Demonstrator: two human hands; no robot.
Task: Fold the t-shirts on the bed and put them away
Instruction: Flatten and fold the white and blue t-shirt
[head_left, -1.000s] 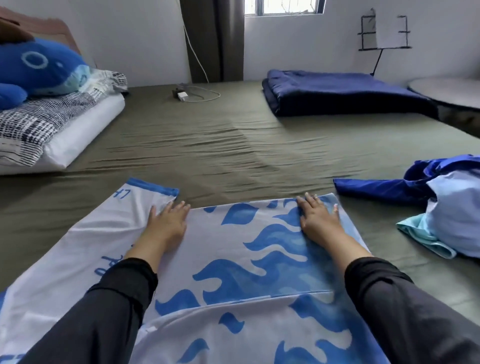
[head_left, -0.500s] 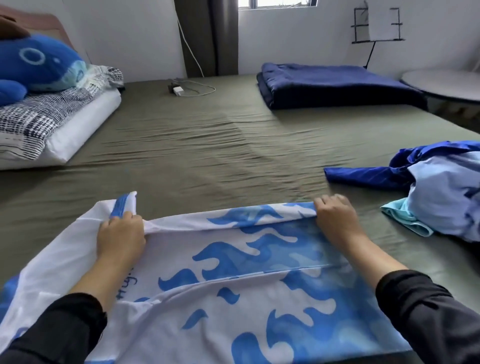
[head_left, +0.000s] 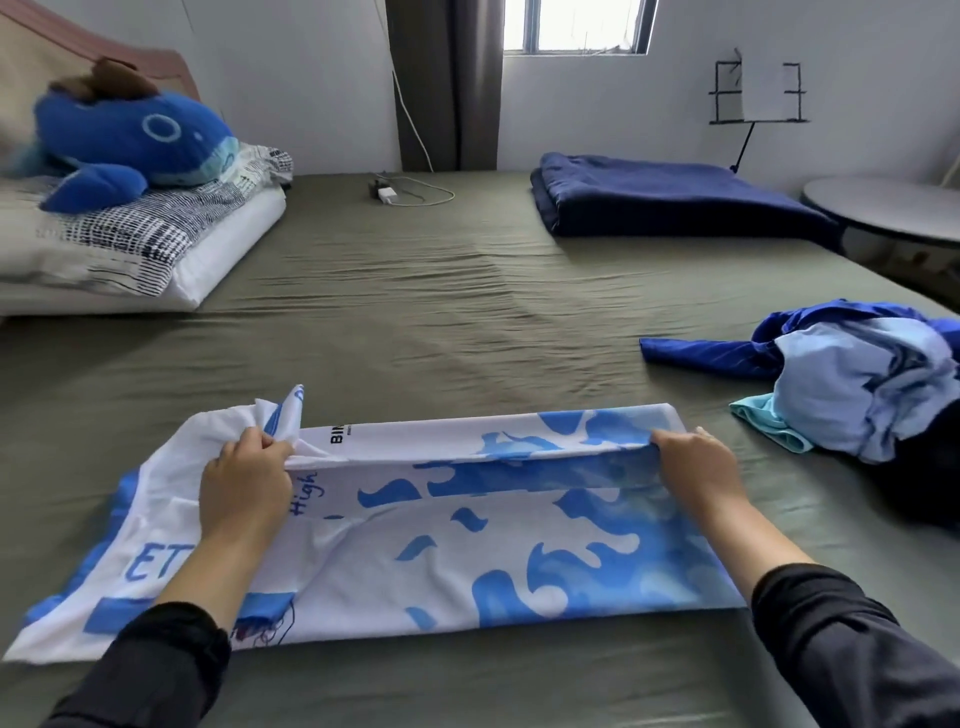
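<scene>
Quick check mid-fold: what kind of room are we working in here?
Most likely a bedroom. The work surface is a bed with pillows and a plush whale at its head, and a folded blanket lying near the window.

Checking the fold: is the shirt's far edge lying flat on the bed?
No, both the left hand and right hand pinch the white-and-blue t-shirt's far edge, lifted.

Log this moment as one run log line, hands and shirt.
step: fold | left hand: pinches far edge of white-and-blue t-shirt | right hand: grips same edge | edge: lifted off bed | unfolded clothes pile: untouched
</scene>
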